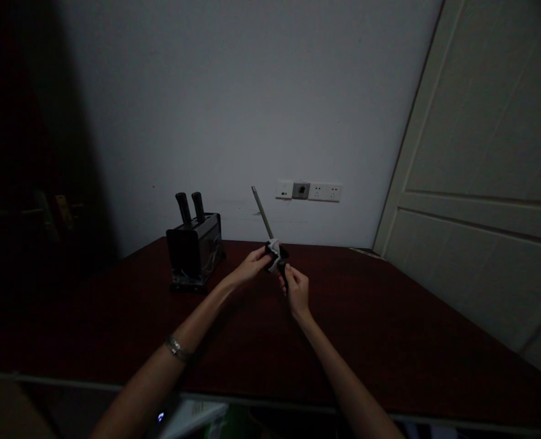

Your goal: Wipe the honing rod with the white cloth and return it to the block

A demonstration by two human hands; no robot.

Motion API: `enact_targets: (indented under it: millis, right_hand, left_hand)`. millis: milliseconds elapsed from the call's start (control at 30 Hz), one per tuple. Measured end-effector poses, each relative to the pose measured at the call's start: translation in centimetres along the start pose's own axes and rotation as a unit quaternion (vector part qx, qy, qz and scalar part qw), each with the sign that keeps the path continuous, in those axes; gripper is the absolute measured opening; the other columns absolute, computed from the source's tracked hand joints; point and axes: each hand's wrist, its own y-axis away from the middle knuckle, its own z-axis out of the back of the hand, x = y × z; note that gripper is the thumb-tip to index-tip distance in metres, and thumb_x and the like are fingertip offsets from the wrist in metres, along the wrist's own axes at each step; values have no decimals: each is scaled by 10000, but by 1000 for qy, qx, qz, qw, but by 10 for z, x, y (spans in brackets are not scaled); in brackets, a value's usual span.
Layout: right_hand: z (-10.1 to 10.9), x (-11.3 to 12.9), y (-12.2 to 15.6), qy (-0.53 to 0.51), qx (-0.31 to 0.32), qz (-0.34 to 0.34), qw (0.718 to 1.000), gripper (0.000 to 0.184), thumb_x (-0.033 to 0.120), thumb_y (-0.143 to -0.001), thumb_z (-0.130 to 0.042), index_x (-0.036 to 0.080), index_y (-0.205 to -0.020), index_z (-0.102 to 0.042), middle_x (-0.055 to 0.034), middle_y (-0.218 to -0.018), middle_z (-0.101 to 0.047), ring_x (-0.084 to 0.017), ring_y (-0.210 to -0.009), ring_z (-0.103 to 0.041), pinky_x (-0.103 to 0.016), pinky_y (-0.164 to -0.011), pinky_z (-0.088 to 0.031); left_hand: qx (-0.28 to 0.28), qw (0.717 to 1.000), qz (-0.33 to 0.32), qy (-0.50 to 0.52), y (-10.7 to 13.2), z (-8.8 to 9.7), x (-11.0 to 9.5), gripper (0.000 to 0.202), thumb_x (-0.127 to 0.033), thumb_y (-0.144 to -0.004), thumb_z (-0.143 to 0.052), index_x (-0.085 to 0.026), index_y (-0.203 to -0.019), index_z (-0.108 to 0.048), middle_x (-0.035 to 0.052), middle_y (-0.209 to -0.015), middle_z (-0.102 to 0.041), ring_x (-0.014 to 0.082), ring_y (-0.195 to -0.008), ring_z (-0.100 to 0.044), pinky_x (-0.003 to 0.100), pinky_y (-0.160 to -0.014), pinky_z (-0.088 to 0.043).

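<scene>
My right hand [295,291] is closed round the dark handle of a honing steel [264,214], whose thin grey rod points up and to the left. My left hand [253,264] pinches a small white cloth [275,251] against the base of the rod, just above the handle. Both hands hover over the dark red table [371,329], near its middle. A bracelet sits on my left wrist.
A black knife block [194,250] with two dark handles sticking up stands on the table to the left of my hands. Wall sockets [309,191] sit on the white wall behind. A pale door fills the right side. The left is dark.
</scene>
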Motion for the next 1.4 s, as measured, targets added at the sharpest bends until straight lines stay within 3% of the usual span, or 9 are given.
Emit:
enact_targets:
  millis: [167, 333, 500, 700, 967, 1133, 1233, 1400]
  right_hand:
    - [4, 3, 2, 159, -46, 142, 976, 300, 404, -799, -496, 184, -609, -571, 8, -541, -483, -128, -521, -400, -237, -510, -299]
    - [6, 6, 4, 193, -61, 168, 965, 186, 349, -793, -506, 208, -748, -618, -44, -697, -593, -183, -643, -491, -267, -627, -342]
    - [3, 3, 3, 82, -45, 94, 991, 239, 381, -766, -536, 192, -621, -562, 14, -556, -480, -131, -535, -386, -238, -516, -291]
    - [-3, 0, 0, -17, 10, -14, 1000, 382, 537, -720, -535, 185, -585, -470, 49, -486, -410, -71, -393, -337, -200, -367, -218]
    - [-4, 9, 3, -167, 148, -170, 960, 421, 565, -675, -583, 147, -667, -535, 77, -439, -348, -36, -330, -251, -165, -311, -167]
    - [-5, 12, 4, -307, 215, -261, 889, 339, 456, -684, -644, 132, -673, -543, 88, -435, -312, -17, -341, -202, -131, -311, -130]
    - [-6, 12, 3, -324, 213, -265, 883, 324, 431, -682, -656, 126, -670, -547, 87, -431, -321, -15, -342, -200, -122, -305, -143]
    - [-7, 13, 2, -331, 183, -234, 896, 309, 427, -707, -637, 133, -682, -544, 85, -444, -337, -18, -348, -215, -113, -298, -170]
  left_hand:
    - [-68, 997, -23, -25, -3, -16, 1, 307, -130, -574, -697, -108, -876, -646, 41, -823, -662, 166, -797, -587, 224, -715, -432]
    - [-118, 990, -58, -40, -6, -28, 5, 294, -44, -543, -667, -125, -823, -636, 36, -832, -663, 170, -809, -601, 227, -724, -443]
    - [-88, 994, -32, -61, -16, -26, -2, 293, 27, -521, -610, -122, -773, -629, 24, -762, -656, 165, -753, -604, 232, -694, -445]
    - [14, 994, -32, -101, -23, -10, -11, 286, 1, -532, -605, -122, -790, -621, 20, -752, -640, 143, -715, -585, 221, -662, -427]
    - [128, 985, -57, -104, -30, 18, -10, 287, -135, -529, -689, -111, -811, -642, 39, -767, -635, 143, -731, -566, 220, -688, -413]
    - [110, 993, -13, -37, -24, 22, -2, 355, -182, -501, -701, -106, -843, -645, 40, -746, -637, 134, -672, -567, 199, -612, -406]
    - [67, 997, -6, -26, -20, 26, 7, 396, -234, -525, -671, -105, -897, -633, 57, -767, -637, 138, -654, -571, 207, -594, -407]
    - [-52, 989, -38, -131, -32, 45, 22, 401, -296, -686, -539, -104, -1037, -569, 87, -896, -626, 160, -733, -580, 256, -668, -434]
